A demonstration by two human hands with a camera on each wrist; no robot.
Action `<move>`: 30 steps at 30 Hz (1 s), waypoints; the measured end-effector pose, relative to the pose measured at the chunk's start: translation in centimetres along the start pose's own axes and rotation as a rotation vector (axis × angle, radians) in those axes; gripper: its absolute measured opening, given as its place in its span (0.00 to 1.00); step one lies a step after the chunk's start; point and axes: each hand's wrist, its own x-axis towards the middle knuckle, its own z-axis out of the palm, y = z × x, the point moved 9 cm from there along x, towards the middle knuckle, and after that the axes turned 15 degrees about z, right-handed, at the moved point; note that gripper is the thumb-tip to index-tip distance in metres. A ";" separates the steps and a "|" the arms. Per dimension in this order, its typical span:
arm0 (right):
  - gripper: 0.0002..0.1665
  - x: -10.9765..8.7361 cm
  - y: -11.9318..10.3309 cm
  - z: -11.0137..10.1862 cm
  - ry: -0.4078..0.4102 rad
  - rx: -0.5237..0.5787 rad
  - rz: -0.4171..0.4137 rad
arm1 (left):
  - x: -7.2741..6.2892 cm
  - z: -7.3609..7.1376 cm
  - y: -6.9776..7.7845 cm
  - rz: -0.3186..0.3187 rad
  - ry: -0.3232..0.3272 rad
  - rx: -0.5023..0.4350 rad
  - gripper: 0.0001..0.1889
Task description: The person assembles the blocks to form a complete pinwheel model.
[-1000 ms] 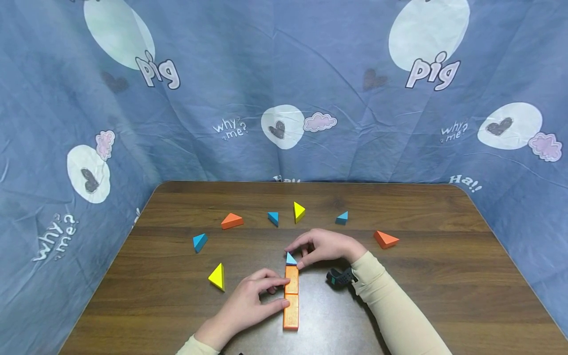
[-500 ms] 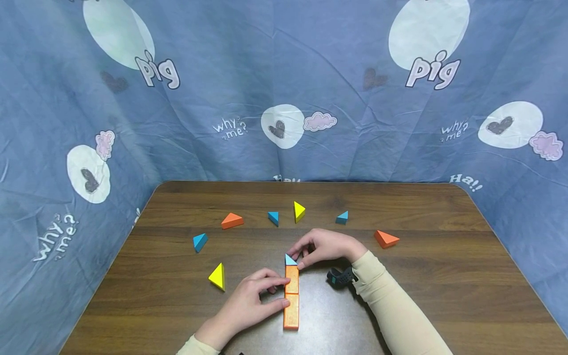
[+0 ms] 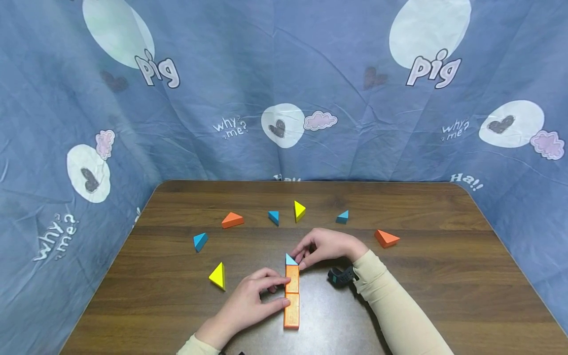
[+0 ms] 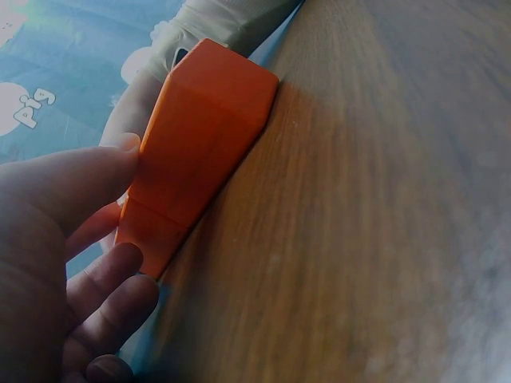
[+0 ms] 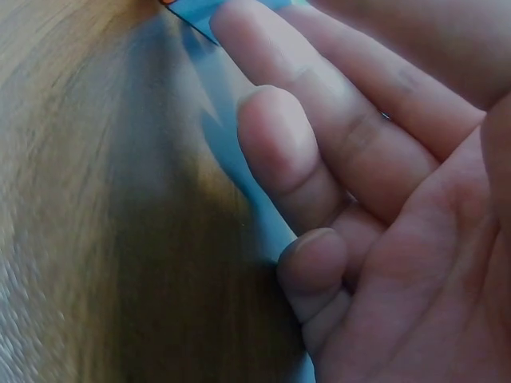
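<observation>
Two orange rectangular blocks lie end to end near the table's front, a far block (image 3: pixel 293 274) and a near block (image 3: pixel 292 316). My left hand (image 3: pixel 254 298) touches their left side, index fingertip at the far block and thumb at the near one; the left wrist view shows the near block (image 4: pixel 196 152) close up. Against the row's far end sits a small blue triangular block (image 3: pixel 290 260). My right hand (image 3: pixel 327 246) is just right of it, bent fingers along its slanted side and thumb by its right corner. Only a bit of this blue block (image 5: pixel 192 9) shows in the right wrist view.
Spread around on the wooden table (image 3: pixel 426 276) are more triangular blocks: two yellow, such as a yellow block (image 3: pixel 217 276), two orange, such as an orange block (image 3: pixel 387 239), and several blue. A black strap device (image 3: pixel 340 276) is by the right wrist. A printed blue cloth (image 3: pixel 199 158) hangs behind.
The blue triangular block has shifted slightly left and now lines up with the orange row. My right fingertips have drawn a little to the right. The left hand stays put.
</observation>
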 end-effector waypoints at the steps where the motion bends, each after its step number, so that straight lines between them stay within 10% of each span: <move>1: 0.19 0.0 0.0 0.0 0.000 0.003 0.002 | 0.0 0.0 0.0 -0.004 -0.001 0.001 0.20; 12: 0.22 -1.1 -0.8 -0.7 0.049 -0.001 -0.048 | 0.0 0.0 0.1 -0.005 -0.007 0.004 0.20; 30: 0.26 -7.8 -0.4 -4.7 0.397 -0.027 0.013 | -0.1 -0.1 -0.1 -0.015 -0.011 -0.002 0.21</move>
